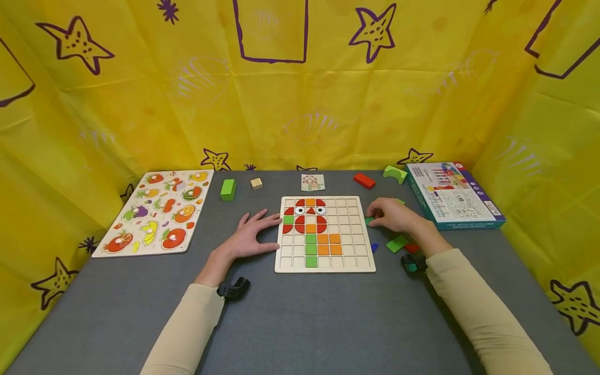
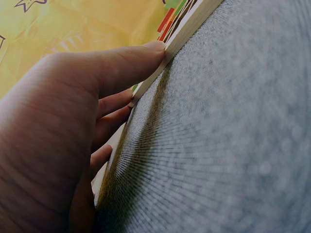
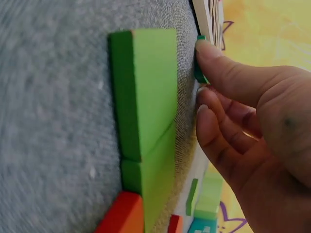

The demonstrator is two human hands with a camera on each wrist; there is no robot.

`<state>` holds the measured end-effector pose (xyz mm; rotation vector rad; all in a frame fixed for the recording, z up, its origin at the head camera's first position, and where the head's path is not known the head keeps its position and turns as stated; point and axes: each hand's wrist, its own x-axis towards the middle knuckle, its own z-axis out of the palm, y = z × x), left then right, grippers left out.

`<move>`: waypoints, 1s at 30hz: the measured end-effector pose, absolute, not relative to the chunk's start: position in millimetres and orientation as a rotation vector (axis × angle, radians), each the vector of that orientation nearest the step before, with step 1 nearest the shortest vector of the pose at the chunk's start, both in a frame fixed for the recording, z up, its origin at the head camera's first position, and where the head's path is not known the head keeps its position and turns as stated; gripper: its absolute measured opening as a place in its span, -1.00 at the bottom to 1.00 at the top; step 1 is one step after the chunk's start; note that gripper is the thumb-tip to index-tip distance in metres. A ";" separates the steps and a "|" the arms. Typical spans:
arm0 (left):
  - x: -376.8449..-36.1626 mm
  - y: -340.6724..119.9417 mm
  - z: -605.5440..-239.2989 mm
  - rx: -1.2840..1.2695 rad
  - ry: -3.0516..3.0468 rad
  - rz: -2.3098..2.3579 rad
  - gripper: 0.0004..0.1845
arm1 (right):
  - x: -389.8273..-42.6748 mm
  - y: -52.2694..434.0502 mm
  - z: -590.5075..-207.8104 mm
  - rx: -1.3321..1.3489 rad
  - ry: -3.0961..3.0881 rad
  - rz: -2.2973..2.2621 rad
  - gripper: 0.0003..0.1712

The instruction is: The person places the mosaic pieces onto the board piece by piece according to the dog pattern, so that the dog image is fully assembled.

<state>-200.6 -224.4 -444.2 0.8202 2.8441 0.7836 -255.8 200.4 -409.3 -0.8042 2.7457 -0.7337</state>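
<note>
A wooden grid board [image 1: 349,256] lies flat on the grey table, with red, white, orange and green tiles making an owl-like face and a green column beside an orange block. Along its left edge my left hand [image 1: 246,237] touches the rim with spread fingers and thumb; the left wrist view shows the thumb tip [image 2: 154,46] on the board's side. Just off the right edge, my right hand [image 1: 396,214] pinches a green tile [image 3: 198,73] between thumb and fingers. Nearer the wrist lie green tiles [image 1: 397,243], a red tile [image 1: 411,248] and a blue piece [image 1: 374,248].
A fruit puzzle board [image 1: 194,229] lies at left, a boxed game [image 1: 461,195] at right. Along the back are a green block [image 1: 228,189], a small wooden block [image 1: 255,183], a picture card [image 1: 312,182], a red block [image 1: 364,180] and a green arch [image 1: 395,174].
</note>
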 end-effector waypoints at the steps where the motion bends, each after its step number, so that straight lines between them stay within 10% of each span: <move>1: -200.9 -224.4 -444.3 0.820 2.843 0.783 -0.22 | -255.3 200.8 -408.5 -0.804 2.753 -0.716 -0.83; 30: -201.2 -224.4 -445.1 0.812 2.847 0.786 -0.22 | -221.3 149.9 -403.2 -0.850 2.588 -0.900 -0.95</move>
